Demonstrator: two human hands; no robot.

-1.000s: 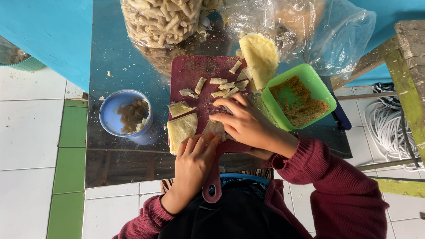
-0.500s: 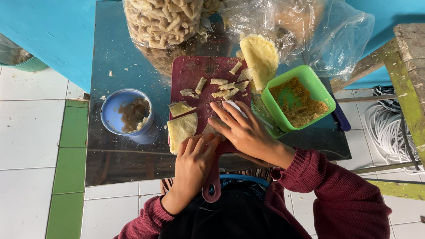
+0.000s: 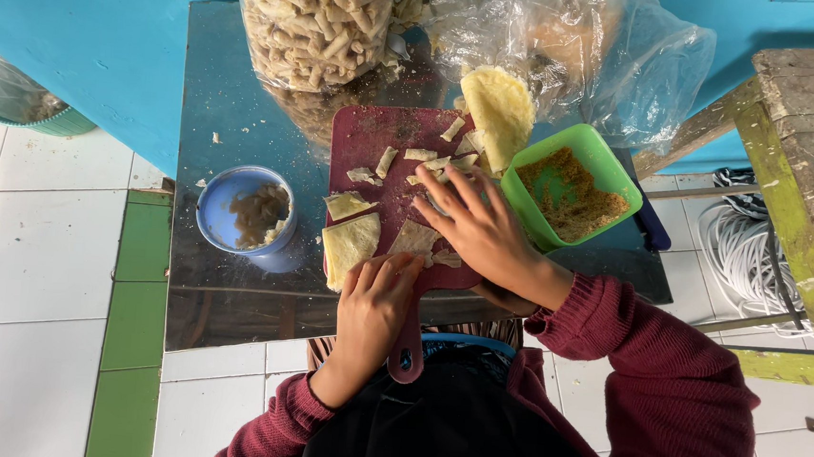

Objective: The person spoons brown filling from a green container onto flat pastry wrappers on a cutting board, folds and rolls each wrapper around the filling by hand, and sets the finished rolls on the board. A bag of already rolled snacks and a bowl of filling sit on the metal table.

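Observation:
A dark red cutting board lies on a shiny metal table. Pale yellow dough wrappers and several small cut strips are spread over it. My left hand rests at the board's near edge, fingertips on a triangular wrapper piece. My right hand lies flat over the board's right side, fingers spread and pressing on wrapper pieces. A stack of round wrappers leans at the board's far right corner.
A green square bowl of brown crumbly filling stands right of the board. A blue bowl with brown paste sits to the left. A clear bag of rolled snacks and an emptier plastic bag lie behind. A wooden bench stands right.
My right hand has slid from the board's middle toward its right side and spread flat. My left hand has stayed at the near edge, and the wrapper pieces have shifted slightly.

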